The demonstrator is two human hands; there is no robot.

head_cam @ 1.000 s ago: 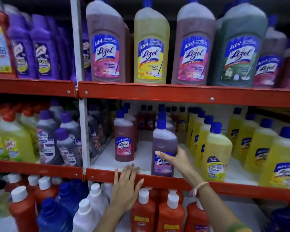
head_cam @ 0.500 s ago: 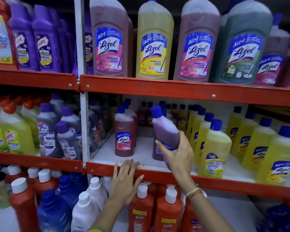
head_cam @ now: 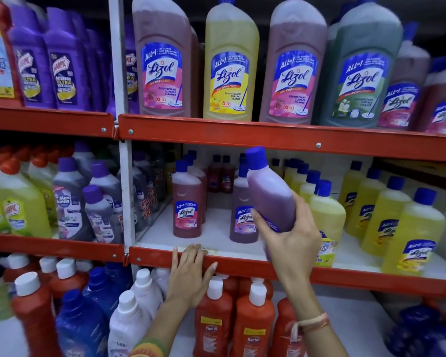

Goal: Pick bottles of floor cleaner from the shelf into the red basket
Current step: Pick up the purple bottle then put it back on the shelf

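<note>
The right hand grips a purple floor-cleaner bottle, tilted left with its blue cap up, clear of the white shelf board. The left hand lies flat against the red shelf rail, fingers spread.

Top shelf front row: two pink large Lizol bottles, one yellow, one green

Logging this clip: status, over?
Right hand holding purple bottle, tilted, off shelf. Left hand flat on shelf edge. Basket unseen. Nothing obstructing.
</note>
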